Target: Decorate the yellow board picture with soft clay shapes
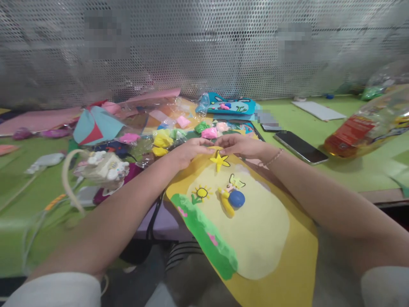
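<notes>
A yellow paper sheet [302, 256] slants down from the table edge toward my lap. On it lies a pale cream paper shape [262, 230] with a clay figure in blue and yellow [235, 198], a sun [202, 193] and a yellow star [220, 160] near the top. Green clay with pink bits [207, 243] runs along the sheet's left side. My left hand [193, 151] pinches the top edge, fingers closed. Beside it my right hand [234, 146] grips the same edge, close to the star. The fingertips of both hands nearly meet.
Behind my hands are bagged clay pieces [162, 138] and a blue paper craft [232, 105]. To the right lie a phone [300, 147] and a tilted bottle [361, 128]. Cables and a decorated white case [108, 168] sit left. A perforated metal panel [204, 47] stands at the back.
</notes>
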A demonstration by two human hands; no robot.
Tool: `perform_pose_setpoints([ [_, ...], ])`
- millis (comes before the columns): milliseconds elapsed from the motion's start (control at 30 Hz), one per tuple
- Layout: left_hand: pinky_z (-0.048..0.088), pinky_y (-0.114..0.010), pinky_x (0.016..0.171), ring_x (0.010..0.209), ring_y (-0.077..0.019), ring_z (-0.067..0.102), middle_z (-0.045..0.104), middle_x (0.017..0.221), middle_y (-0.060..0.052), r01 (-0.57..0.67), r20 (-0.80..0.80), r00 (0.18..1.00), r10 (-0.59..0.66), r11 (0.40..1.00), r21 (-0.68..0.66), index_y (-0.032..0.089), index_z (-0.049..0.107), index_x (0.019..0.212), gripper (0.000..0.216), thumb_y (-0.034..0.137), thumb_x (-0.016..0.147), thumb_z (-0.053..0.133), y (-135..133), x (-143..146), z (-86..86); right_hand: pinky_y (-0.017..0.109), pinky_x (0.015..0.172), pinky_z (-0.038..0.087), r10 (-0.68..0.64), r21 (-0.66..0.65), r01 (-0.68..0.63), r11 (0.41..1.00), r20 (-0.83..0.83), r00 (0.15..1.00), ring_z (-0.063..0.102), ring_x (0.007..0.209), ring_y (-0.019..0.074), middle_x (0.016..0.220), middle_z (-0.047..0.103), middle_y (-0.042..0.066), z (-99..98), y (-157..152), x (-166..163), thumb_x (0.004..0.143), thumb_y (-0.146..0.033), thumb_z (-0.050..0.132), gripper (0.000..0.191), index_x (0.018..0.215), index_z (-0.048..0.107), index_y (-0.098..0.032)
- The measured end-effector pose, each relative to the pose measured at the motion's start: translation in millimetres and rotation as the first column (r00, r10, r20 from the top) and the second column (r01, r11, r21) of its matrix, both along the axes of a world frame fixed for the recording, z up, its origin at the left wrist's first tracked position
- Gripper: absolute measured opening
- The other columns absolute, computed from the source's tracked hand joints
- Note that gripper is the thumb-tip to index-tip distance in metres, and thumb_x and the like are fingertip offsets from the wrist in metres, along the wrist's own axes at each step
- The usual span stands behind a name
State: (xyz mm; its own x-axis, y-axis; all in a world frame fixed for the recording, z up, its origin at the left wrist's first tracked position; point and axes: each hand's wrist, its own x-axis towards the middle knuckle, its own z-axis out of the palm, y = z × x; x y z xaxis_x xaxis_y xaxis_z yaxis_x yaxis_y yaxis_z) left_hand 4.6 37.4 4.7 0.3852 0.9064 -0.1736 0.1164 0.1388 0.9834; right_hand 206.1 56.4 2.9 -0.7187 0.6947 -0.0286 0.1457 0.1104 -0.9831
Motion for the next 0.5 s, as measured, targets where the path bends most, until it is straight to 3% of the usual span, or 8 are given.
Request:
perform_pose_setpoints([
  [200, 0.042, -0.034, 0.089, 0.081, -0.0151, 0.061, 0.067, 0.083, -0.004, 0.027, -0.022, 0.999, -0.026, 0.999, 0.035, 0.014, 0.064, 0.087, 0.045, 0.025, 0.048, 0.085, 3.4, 0.8, -3.9, 0.017, 0.061, 0.046, 0.025, -0.016, -0.027, 1.0, -0.071, 0.997, 0.058, 0.068, 0.0063, 0.077, 0.065, -0.001, -5.3, 2.6, 0.0, 0.07, -0.021, 0.075, 0.024, 0.09, 0.063, -0.014],
  [500, 0.041, -0.037, 0.091, 0.086, -0.0154, 0.059, 0.065, 0.084, -0.002, 0.039, -0.037, 0.999, -0.036, 0.995, 0.09, 0.015, 0.064, 0.082, 0.046, 0.031, 0.046, 0.086, 1.4, 2.9, -4.6, 0.016, 0.062, 0.047, 0.04, -0.036, -0.045, 0.998, -0.142, 0.989, 0.06, 0.068, 0.0058, 0.077, 0.068, -0.001, -7.1, 0.5, -1.7, 0.07, -0.02, 0.075, 0.02, 0.086, 0.066, -0.014],
])
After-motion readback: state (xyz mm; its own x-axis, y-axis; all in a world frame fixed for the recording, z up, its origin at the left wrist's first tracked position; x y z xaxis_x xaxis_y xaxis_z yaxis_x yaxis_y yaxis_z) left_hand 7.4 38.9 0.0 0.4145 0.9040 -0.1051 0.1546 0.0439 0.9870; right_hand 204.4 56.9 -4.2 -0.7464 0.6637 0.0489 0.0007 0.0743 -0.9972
